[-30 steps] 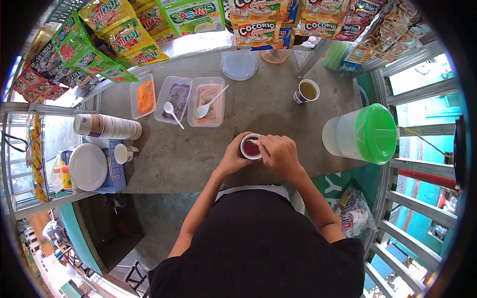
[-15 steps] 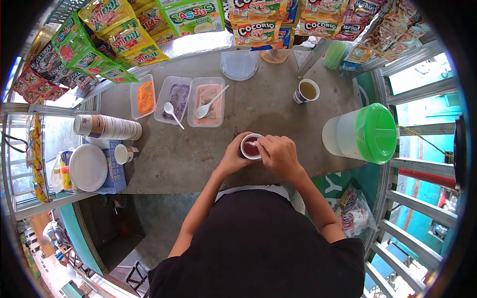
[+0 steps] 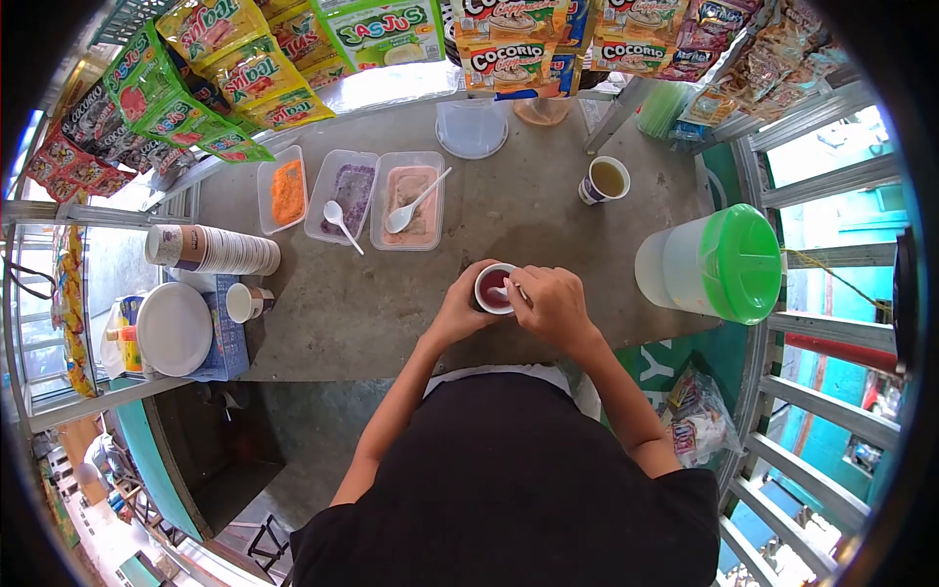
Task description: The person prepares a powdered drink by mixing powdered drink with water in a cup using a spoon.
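My left hand (image 3: pixel 462 305) wraps round a paper cup (image 3: pixel 480 294) of dark red drink near the front of the counter. Between the closed fingers of my right hand (image 3: pixel 550 305) is a white plastic spoon (image 3: pixel 501 292), its bowl end dipping into the drink. Further left lie an open tub of pink powder (image 3: pixel 411 235) with a white spoon across it, a tub of purple powder (image 3: pixel 354 186) with another spoon, and a tub of orange powder (image 3: pixel 288 193). A second paper cup (image 3: pixel 606 181) with a yellowish-brown drink stands to the back right.
A clear container with a green lid (image 3: pixel 748 264) stands at the right. On the left are a lying stack of paper cups (image 3: pixel 215 250), a single cup (image 3: pixel 245 303) and a round white lid (image 3: pixel 174 330). Drink sachets (image 3: pixel 509 59) hang along the back. A clear tub (image 3: pixel 470 129) sits behind.
The spoon has shifted slightly within the red drink, and more of its bowl shows now. Both hands stay in nearly the same place around the cup.
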`<state>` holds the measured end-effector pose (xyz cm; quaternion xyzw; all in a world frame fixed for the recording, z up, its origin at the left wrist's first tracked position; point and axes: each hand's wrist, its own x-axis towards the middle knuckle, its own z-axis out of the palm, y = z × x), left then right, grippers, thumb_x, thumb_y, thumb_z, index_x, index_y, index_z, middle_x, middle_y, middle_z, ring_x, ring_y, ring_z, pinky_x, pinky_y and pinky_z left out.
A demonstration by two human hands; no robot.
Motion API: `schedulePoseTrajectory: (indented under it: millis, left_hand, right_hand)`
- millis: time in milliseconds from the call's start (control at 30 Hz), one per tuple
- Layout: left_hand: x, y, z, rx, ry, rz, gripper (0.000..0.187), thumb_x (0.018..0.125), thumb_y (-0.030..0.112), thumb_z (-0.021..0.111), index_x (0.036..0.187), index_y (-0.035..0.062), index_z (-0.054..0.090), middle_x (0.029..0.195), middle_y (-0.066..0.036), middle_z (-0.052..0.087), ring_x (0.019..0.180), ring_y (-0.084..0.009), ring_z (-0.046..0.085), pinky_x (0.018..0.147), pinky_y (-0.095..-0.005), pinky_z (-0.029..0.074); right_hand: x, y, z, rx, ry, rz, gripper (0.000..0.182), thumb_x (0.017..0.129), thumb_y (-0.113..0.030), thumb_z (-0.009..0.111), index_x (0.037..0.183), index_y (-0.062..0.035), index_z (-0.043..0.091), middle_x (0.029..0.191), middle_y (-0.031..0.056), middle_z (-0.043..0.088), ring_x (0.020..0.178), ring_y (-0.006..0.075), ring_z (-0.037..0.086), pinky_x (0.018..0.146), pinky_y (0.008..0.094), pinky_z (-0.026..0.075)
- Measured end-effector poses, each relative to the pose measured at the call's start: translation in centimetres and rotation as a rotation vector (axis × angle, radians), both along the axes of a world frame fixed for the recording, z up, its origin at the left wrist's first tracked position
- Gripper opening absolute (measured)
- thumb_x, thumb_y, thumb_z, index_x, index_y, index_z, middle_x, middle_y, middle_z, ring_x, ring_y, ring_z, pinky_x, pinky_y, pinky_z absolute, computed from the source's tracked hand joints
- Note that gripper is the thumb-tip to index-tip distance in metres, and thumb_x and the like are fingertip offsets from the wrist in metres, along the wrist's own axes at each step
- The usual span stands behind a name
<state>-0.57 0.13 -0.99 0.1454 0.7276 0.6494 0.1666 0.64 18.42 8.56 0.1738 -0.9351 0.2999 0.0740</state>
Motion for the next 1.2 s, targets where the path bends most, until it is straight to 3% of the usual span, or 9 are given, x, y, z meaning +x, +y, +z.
schedulePoseTrajectory:
  millis: [667,867,967,1033,1200]
  left_hand:
    - [0.01,-0.09,0.42,-0.027,0.065,-0.003,0.072,0.069,0.010,0.086,0.133,0.0044,0.054,0.125,-0.010,0.063,0.116,-0.0208,0.061,0.100,-0.0348,0.048]
    - [0.05,-0.01,0.55,-0.024,0.002,-0.001,0.070,0.069,0.010,0.086,0.132,0.0044,0.055,0.127,-0.011,0.063,0.118,-0.0243,0.061,0.101,-0.0359,0.048]
    - [0.06,-0.10,0.41,-0.031,0.051,-0.002,0.072,0.070,0.012,0.088,0.133,0.0044,0.054,0.126,-0.010,0.063,0.116,-0.0207,0.061,0.100,-0.0348,0.048]
    - [0.10,-0.12,0.25,-0.042,0.014,-0.004,0.072,0.069,0.010,0.086,0.133,0.0048,0.054,0.128,-0.011,0.062,0.118,-0.0250,0.061,0.102,-0.0363,0.048]
    - [0.08,-0.09,0.25,-0.039,0.023,-0.003,0.073,0.069,0.010,0.087,0.134,0.0049,0.054,0.129,-0.011,0.062,0.119,-0.0254,0.060,0.102,-0.0364,0.048]
  right_hand:
    - [-0.05,0.11,-0.33,0.049,0.058,0.004,0.013,0.089,-0.016,0.063,0.079,-0.0077,0.063,0.072,0.0081,0.063,0.065,0.0280,0.062,0.060,0.0416,0.043]
    - [-0.06,0.01,-0.69,-0.016,0.057,0.031,0.013,0.089,-0.016,0.064,0.079,-0.0074,0.063,0.072,0.0079,0.062,0.065,0.0281,0.062,0.060,0.0418,0.043]
    - [-0.10,0.09,-0.76,0.033,0.071,0.004,0.012,0.089,-0.016,0.064,0.080,-0.0073,0.063,0.072,0.0077,0.062,0.065,0.0277,0.062,0.059,0.0418,0.043]
    - [-0.07,0.25,-0.89,-0.021,0.034,0.058,0.012,0.089,-0.016,0.063,0.080,-0.0073,0.064,0.073,0.0076,0.063,0.065,0.0274,0.062,0.060,0.0415,0.043]
    - [-0.02,0.20,-0.90,0.035,0.045,0.030,0.012,0.090,-0.017,0.063,0.083,-0.0070,0.065,0.074,0.0076,0.065,0.066,0.0277,0.063,0.060,0.0415,0.043]
